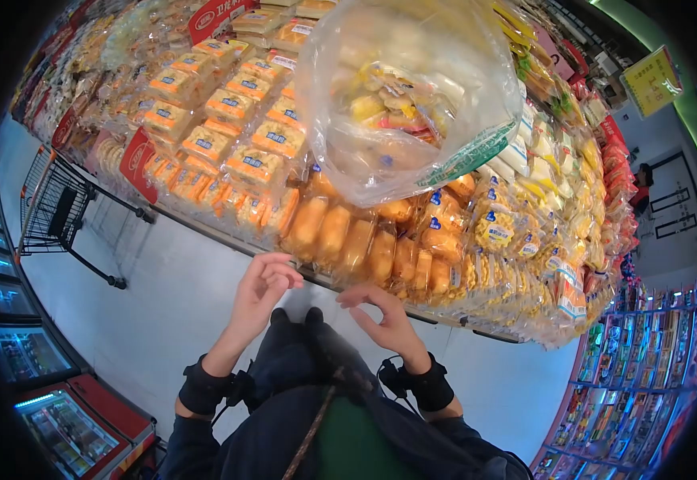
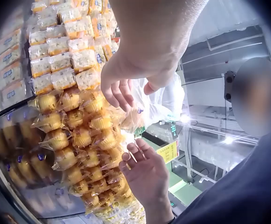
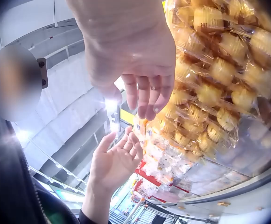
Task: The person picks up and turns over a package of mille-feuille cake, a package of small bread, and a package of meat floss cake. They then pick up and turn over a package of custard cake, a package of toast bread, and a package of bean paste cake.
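Observation:
In the head view a clear plastic bag point(image 1: 412, 104) with several packaged items inside sits on top of the piled bread packs, its mouth toward the person. Below it are wrapped long rolls point(image 1: 340, 232) along the display's front edge. The left hand point(image 1: 259, 294) hovers before that edge with loosely bent fingers, holding nothing. Across a gap, the right hand point(image 1: 380, 316) is also empty, its fingers relaxed and pointing toward the left one. The hands do not touch. In the left wrist view the bag point(image 2: 172, 98) shows behind the left hand point(image 2: 142, 60).
Orange-and-white bread packs point(image 1: 204, 144) fill the left of the display, yellow-wrapped packs point(image 1: 496, 232) the right. A shopping cart point(image 1: 52, 212) stands at the left, near glass-topped freezers point(image 1: 68, 428). Stocked shelves point(image 1: 636, 376) are at the lower right. A price sign point(image 1: 652, 82) hangs upper right.

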Motion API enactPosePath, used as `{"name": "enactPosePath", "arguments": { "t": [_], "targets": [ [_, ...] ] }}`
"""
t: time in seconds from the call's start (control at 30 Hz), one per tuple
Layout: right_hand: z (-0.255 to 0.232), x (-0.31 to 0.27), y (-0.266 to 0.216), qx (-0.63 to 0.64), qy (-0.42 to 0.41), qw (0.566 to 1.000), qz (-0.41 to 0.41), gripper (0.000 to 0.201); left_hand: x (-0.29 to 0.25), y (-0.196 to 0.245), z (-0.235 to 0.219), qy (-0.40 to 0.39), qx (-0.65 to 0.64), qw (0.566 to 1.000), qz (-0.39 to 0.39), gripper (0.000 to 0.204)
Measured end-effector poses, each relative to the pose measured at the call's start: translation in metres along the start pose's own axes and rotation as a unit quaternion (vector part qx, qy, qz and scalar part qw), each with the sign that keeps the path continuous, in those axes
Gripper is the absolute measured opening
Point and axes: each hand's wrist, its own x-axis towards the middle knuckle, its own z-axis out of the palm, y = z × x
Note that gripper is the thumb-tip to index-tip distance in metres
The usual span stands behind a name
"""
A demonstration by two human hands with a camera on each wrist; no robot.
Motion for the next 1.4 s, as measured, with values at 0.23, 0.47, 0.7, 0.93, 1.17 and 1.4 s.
{"name": "enactPosePath", "arguments": {
  "t": [0.23,0.47,0.7,0.93,1.17,1.4],
  "targets": [
    [0.003,0.009,-0.017,0.01,-0.028,0.999,-0.015,0.019,0.007,0.015,-0.012,-0.014,0.008,1.0,0.009,0.029],
    [0.024,0.02,-0.018,0.039,0.045,0.996,-0.066,0.019,0.017,0.037,-0.042,-0.066,0.008,0.998,0.015,0.029],
    [0.049,0.039,-0.037,0.037,0.139,0.982,-0.125,0.02,0.025,0.046,-0.088,-0.093,0.006,0.996,0.007,0.029],
    [0.004,0.075,-0.126,-0.236,0.281,0.873,-0.321,0.02,0.033,0.066,-0.123,-0.127,0.007,0.992,0.003,0.028],
    [-0.05,0.158,-0.16,-0.584,0.178,0.78,-0.138,0.034,0.029,0.079,-0.144,-0.137,0.009,0.99,0.017,0.028],
    [-0.093,0.193,-0.126,-0.689,0.124,0.703,0.12,0.051,0.017,0.081,-0.17,-0.128,0.024,0.991,0.03,0.028]
  ]
}}
